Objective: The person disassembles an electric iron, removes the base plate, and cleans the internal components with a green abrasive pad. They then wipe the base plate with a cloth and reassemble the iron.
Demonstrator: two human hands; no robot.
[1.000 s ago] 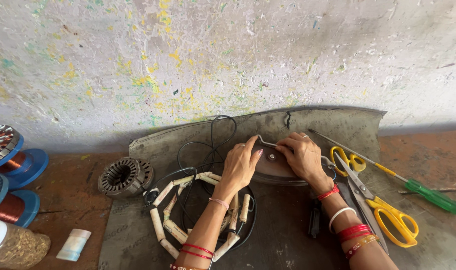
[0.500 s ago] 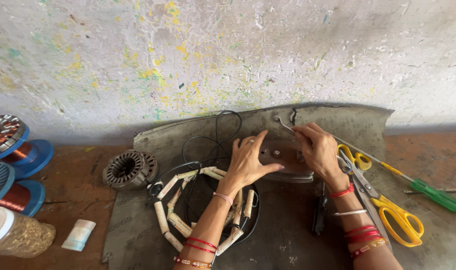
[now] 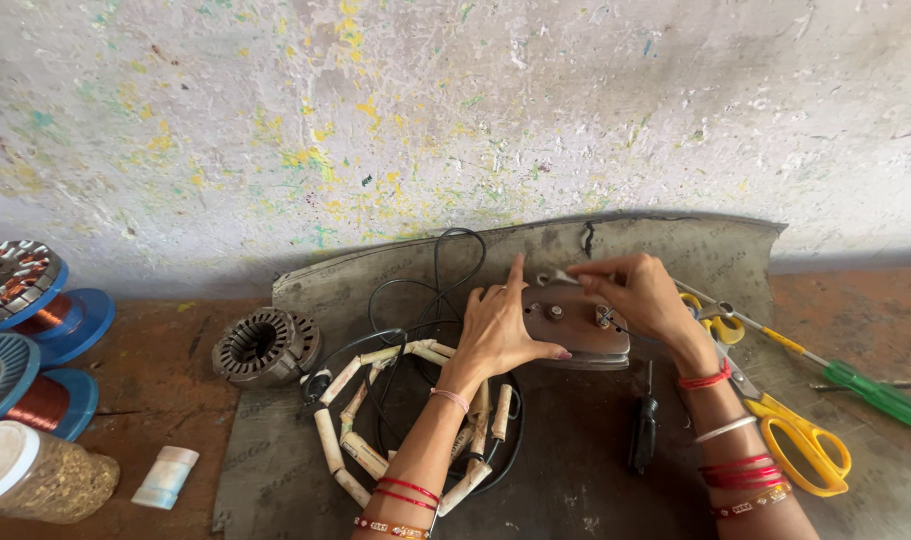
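Right, left hand flat against the iron soleplate, bracing it, right hand pinching a small fitting at its far end (too tiny to identify). Keep that brace firm; yellow scissors lie just right.

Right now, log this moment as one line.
left hand: steadies metal iron plate | right hand: pinches small part at plate top | beside: yellow scissors, green screwdriver
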